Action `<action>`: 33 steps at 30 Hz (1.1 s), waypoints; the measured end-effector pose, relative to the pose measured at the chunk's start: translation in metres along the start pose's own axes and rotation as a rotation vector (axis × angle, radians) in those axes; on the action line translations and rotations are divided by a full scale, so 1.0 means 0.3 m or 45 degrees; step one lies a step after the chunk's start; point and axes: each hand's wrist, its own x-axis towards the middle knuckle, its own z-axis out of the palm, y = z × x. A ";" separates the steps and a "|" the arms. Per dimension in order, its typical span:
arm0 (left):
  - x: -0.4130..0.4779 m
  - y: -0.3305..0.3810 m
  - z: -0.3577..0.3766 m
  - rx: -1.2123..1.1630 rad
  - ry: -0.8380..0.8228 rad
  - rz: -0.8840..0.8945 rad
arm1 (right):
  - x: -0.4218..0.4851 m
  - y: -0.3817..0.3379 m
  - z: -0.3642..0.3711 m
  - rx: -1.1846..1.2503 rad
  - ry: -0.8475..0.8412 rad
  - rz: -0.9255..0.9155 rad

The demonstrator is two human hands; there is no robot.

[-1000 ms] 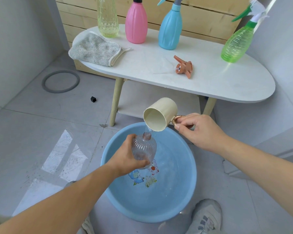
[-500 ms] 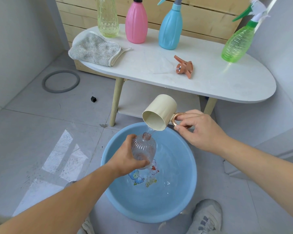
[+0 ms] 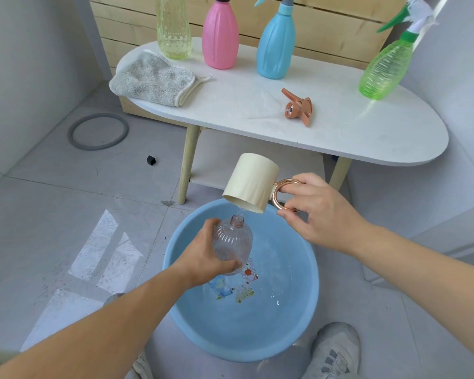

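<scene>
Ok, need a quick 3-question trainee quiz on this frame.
1. True or false: the right hand holds the cream cup upright.
2. The clear bottle is held over: A the cloth, B the blue basin, C the bare floor.
3. Which hand grips that bottle?
Key: 1 false, the cup is tipped and pouring. 2 B. 3 the left hand.

Clear ribbed plastic bottle (image 3: pixel 233 246), matt cream cup (image 3: pixel 251 181) with glossy copper handle (image 3: pixel 281 194), smooth blue plastic basin (image 3: pixel 309 291)
</scene>
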 end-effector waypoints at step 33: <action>0.043 -0.249 0.050 0.054 -0.017 -0.193 | -0.146 0.125 0.652 0.243 -0.903 0.815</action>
